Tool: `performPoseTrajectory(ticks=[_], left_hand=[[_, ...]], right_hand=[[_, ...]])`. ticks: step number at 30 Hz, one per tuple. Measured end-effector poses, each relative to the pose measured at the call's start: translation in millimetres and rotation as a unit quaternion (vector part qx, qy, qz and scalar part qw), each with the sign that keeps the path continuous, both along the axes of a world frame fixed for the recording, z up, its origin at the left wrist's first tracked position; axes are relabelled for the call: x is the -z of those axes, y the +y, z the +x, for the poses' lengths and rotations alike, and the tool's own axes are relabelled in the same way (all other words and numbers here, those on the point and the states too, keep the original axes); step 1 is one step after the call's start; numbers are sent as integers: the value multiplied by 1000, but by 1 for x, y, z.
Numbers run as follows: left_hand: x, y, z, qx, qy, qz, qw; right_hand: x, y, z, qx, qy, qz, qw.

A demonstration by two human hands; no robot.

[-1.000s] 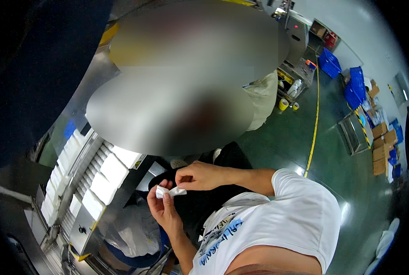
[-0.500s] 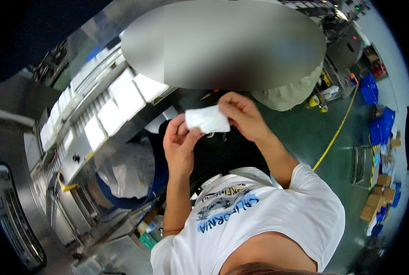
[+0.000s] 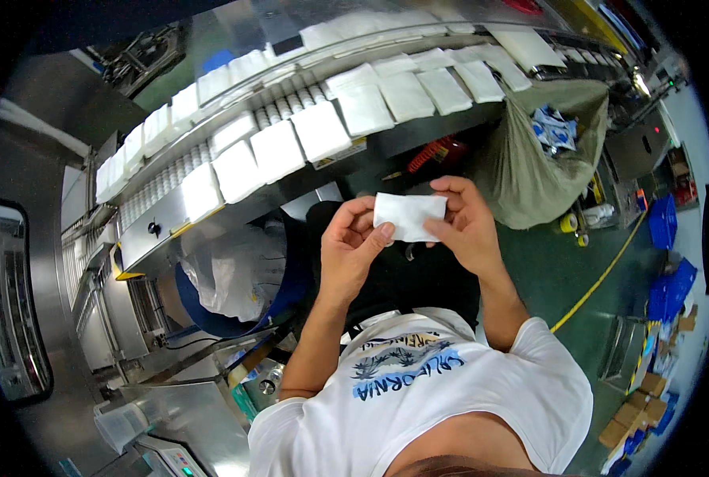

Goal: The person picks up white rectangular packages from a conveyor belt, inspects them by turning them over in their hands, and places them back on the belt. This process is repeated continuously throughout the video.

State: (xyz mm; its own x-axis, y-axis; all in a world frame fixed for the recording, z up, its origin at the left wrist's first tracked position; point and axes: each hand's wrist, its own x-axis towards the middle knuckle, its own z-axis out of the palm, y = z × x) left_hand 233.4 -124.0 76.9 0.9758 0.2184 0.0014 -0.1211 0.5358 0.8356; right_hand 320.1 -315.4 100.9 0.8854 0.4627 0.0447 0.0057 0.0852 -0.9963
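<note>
1. Head view — I see the white sheet (image 3: 406, 211) stretched between both hands, over the dark trousers (image 3: 406, 286), well apart from the roller conveyor (image 3: 160, 191).
2. The left hand (image 3: 350, 245) pinches its left end; the right hand (image 3: 473, 234) pinches its right end.
3. Caution: uneven pull could crease or tear the sheet — a slackened pinch could drop it.

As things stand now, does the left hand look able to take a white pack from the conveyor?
Probably yes, if it first lets go: the left hand pinches the white sheet. Nothing visible seems to block its way to a white pack on the conveyor, though a stretch may be needed.
</note>
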Motion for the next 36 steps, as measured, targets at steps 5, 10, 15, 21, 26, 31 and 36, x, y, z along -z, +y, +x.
performPoseTrajectory(ticks=[5,10,15,21,26,31,36], left_hand=[[9,11,-7,-32,12,52,998],[9,21,-12,56,6,67,996],[16,27,-23,7,49,110,993],[22,37,-33,-38,76,149,985],[30,50,-37,-74,50,84,992],[26,61,-69,-167,62,84,981],[-26,79,-177,-348,97,147,921]], right_hand=[[2,-2,-6,-30,38,-4,999],[-4,-3,-4,-79,25,-11,997],[1,2,0,-144,51,-4,988],[-1,19,0,-166,89,-42,981],[4,48,0,-211,84,-42,973],[20,73,6,-282,92,-28,954],[46,98,2,-436,114,-69,890]])
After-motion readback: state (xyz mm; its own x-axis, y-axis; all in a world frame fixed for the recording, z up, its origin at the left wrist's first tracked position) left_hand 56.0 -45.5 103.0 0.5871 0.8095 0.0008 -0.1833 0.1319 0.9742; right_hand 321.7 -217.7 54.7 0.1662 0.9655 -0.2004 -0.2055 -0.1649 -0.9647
